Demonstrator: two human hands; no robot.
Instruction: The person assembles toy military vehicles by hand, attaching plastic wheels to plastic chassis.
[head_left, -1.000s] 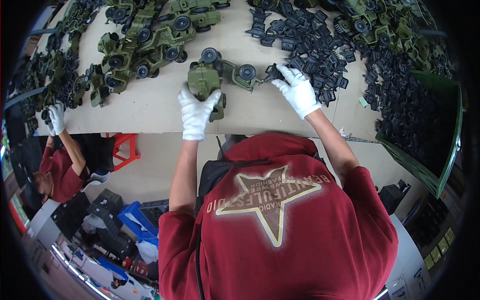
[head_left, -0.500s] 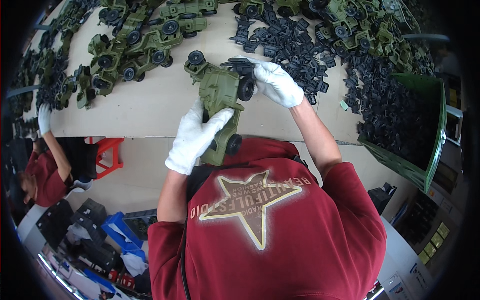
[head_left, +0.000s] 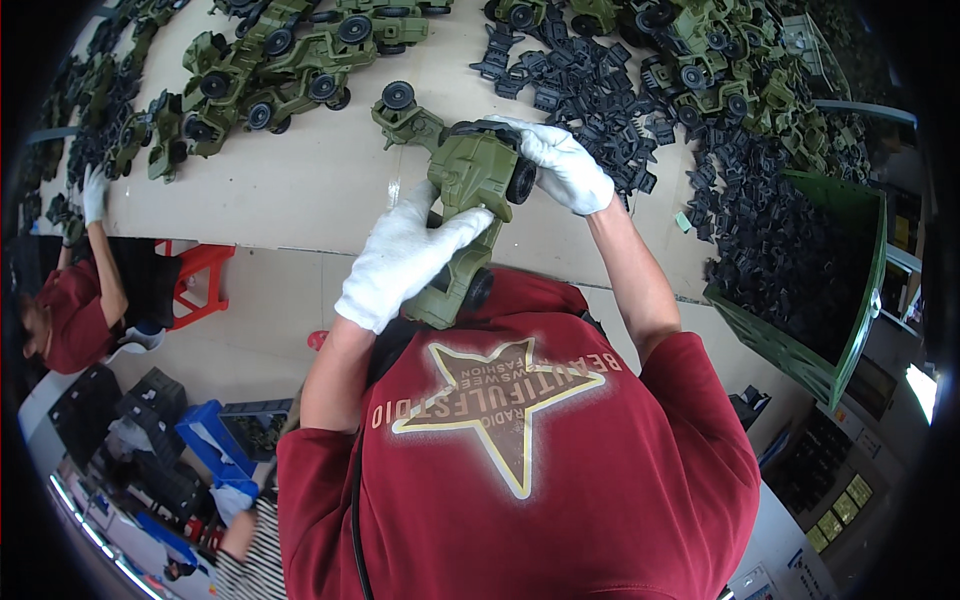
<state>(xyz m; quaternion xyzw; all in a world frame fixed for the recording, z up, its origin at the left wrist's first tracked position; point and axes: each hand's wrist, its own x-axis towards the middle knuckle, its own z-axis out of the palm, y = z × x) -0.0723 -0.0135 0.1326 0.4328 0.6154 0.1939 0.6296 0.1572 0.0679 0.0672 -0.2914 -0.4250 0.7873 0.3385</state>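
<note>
Toy truck (head_left: 475, 175) matt plas, blk parts (head_left: 610, 125) dull plas, fingers (head_left: 466, 229) in matt wht cloth.

toy vehicle (head_left: 475, 172): olive green, black wheels (head_left: 521, 181) | pose: raised, slanting away and rightward, across the near edge of the table (head_left: 300, 205) | black part (head_left: 486, 127): at vehicle's far end, half hidden, perhaps touching it

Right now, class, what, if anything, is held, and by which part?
A green toy vehicle, by its middle, in the left grip. The right grip is at its far end; its exact hold is hidden.
</note>
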